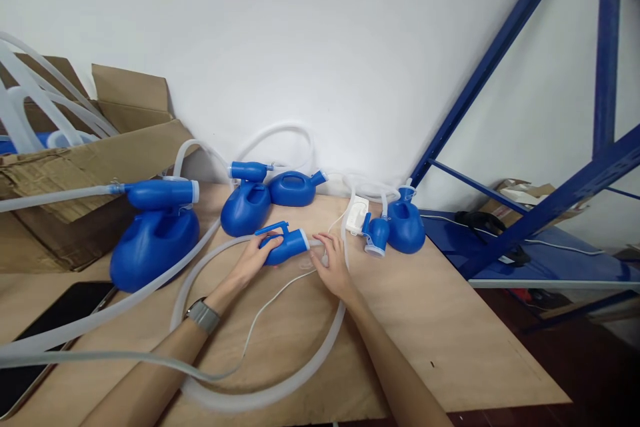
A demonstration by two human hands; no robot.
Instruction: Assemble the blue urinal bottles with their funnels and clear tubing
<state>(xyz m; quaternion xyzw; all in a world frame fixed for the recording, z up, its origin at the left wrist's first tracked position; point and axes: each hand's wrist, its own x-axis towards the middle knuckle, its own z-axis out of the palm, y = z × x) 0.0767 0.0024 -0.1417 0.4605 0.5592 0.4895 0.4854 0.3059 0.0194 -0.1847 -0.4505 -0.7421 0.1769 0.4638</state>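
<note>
My left hand [257, 259] is wrapped around a blue plastic urinal head [287, 247] with a handle on top and a white rim facing right. A translucent hose [235, 241] meets its left side; the joint is partly behind my fingers. At the rim, my right hand [333, 267] has thumb and fingers curled round a small translucent piece that I cannot make out. Below both hands, a long hose [270, 395] loops across the wooden table [415, 347]. A thin white cord [265, 307] runs beneath the urinal head.
Blue urinal bottles [155, 240] with hoses stand at left, and others [293, 188] line the wall. On the right are another bottle [406, 227], a blue head [377, 233] and a white power strip [357, 215]. A cardboard box [90, 167], black tablet [60, 320] and blue shelf rack [500, 240] flank the table.
</note>
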